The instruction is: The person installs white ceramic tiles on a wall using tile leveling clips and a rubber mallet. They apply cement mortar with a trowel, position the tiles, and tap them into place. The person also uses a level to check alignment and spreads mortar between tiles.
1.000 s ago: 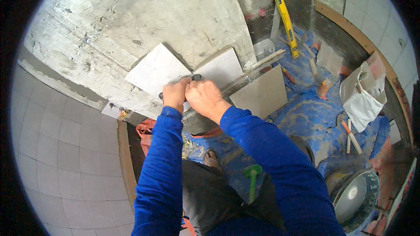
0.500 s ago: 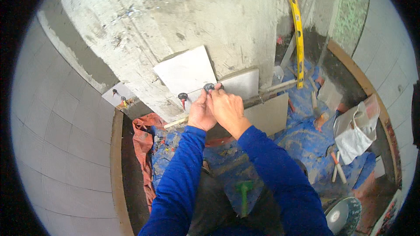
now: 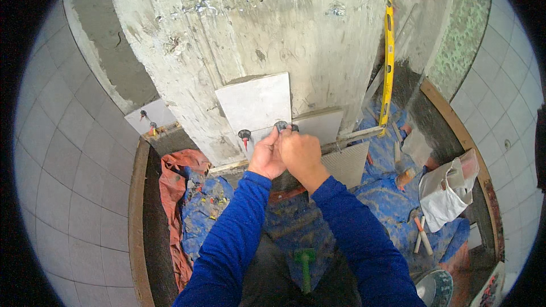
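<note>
My left hand (image 3: 267,158) and my right hand (image 3: 301,160) meet at the joint between white tiles on a bare concrete column. The fingers of both hands close in a pinch around a black round tile leveler (image 3: 281,125); its lower part is hidden by them. Beside it on the left, another leveler (image 3: 244,135) with a red stem sits on the same joint. Another black knob partly shows behind my right fingers. The upper tile (image 3: 254,102) stands above the joint, slightly tilted, and a lower tile (image 3: 321,126) lies to the right.
A yellow spirit level (image 3: 387,68) leans at the right of the concrete column (image 3: 250,28). Below, a ribbed tile (image 3: 348,164) stands under a wooden batten (image 3: 358,133). Blue sheeting (image 3: 375,204) bears a white bag (image 3: 446,199), a hammer (image 3: 424,233) and a green-handled tool (image 3: 305,261).
The head view has shifted, so the column and tiles sit lower and more to the right. Both hands stay at the same leveler, and the right hand's fingers have curled more.
</note>
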Demonstrator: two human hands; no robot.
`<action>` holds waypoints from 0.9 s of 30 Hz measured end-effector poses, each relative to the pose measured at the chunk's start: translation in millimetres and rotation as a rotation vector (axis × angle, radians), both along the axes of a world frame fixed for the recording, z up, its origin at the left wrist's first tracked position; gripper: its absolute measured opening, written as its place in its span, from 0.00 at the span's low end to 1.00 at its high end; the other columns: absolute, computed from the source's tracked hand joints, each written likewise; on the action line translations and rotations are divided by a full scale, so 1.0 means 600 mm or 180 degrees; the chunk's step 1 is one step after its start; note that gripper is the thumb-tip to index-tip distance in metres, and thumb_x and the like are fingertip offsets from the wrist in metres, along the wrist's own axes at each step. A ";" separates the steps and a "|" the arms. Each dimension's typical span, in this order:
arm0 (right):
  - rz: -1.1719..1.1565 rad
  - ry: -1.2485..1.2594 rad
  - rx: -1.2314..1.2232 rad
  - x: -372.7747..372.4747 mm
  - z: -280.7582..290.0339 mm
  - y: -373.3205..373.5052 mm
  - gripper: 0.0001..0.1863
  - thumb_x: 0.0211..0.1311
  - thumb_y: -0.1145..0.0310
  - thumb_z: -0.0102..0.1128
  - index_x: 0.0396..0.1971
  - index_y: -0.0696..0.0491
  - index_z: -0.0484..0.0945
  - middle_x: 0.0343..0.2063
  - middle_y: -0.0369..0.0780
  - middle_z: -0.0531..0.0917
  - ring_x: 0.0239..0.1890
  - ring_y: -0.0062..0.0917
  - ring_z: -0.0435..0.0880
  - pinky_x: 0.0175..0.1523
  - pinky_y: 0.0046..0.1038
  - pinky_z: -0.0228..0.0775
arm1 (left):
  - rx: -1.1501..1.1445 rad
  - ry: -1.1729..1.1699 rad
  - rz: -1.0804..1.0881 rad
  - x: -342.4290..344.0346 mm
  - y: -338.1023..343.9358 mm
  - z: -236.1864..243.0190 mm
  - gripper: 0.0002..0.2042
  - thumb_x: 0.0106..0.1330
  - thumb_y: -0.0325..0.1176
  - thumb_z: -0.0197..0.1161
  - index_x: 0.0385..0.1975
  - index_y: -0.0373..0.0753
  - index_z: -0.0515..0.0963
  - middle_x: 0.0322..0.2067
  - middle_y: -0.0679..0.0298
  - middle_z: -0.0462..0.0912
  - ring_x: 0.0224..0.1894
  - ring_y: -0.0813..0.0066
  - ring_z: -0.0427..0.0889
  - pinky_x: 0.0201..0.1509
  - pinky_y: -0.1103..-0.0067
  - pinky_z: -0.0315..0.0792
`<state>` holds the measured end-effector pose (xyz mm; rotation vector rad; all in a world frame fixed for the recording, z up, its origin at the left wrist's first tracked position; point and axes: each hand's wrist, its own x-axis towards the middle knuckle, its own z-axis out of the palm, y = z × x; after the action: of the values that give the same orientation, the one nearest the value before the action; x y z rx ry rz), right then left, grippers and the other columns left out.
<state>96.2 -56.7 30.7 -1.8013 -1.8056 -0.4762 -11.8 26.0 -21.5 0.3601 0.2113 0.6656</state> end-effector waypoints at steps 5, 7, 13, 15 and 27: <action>0.0015 0.0097 0.0033 0.002 -0.001 0.001 0.09 0.64 0.67 0.57 0.31 0.56 0.82 0.24 0.46 0.87 0.26 0.39 0.90 0.30 0.40 0.81 | -0.0157 0.0217 0.0129 0.000 0.000 0.008 0.22 0.80 0.50 0.54 0.57 0.37 0.80 0.55 0.57 0.85 0.59 0.58 0.81 0.69 0.59 0.70; -0.0009 0.0049 0.0043 0.001 -0.003 0.002 0.09 0.64 0.67 0.57 0.30 0.56 0.82 0.24 0.46 0.87 0.25 0.39 0.90 0.30 0.40 0.81 | -0.0072 0.0324 0.0138 0.000 -0.004 0.017 0.22 0.79 0.49 0.56 0.56 0.36 0.80 0.55 0.57 0.85 0.58 0.59 0.82 0.69 0.59 0.70; 0.0167 0.0089 0.0290 0.002 -0.001 0.003 0.08 0.63 0.67 0.58 0.27 0.54 0.81 0.21 0.44 0.86 0.22 0.37 0.88 0.26 0.39 0.79 | -0.0088 0.0730 0.0479 0.006 -0.011 0.031 0.17 0.80 0.45 0.58 0.54 0.37 0.80 0.51 0.60 0.87 0.55 0.65 0.84 0.65 0.65 0.75; 0.0196 0.0128 0.0255 0.004 0.002 0.002 0.08 0.62 0.67 0.58 0.26 0.54 0.81 0.21 0.44 0.86 0.23 0.37 0.89 0.27 0.39 0.79 | -0.0040 0.0736 0.0448 0.010 -0.008 0.034 0.20 0.79 0.47 0.58 0.55 0.36 0.80 0.53 0.58 0.86 0.56 0.61 0.83 0.65 0.62 0.75; -0.0077 0.0024 0.0438 0.001 0.008 0.000 0.06 0.59 0.68 0.62 0.27 0.53 0.82 0.21 0.41 0.86 0.24 0.35 0.90 0.29 0.37 0.81 | 0.0053 0.0674 -0.0008 -0.005 -0.027 0.069 0.18 0.78 0.48 0.59 0.52 0.39 0.81 0.53 0.59 0.86 0.57 0.60 0.83 0.68 0.61 0.72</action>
<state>96.8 -56.7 35.5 -1.7304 -1.7044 -0.5875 -14.9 9.9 19.7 0.4471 0.4069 0.6269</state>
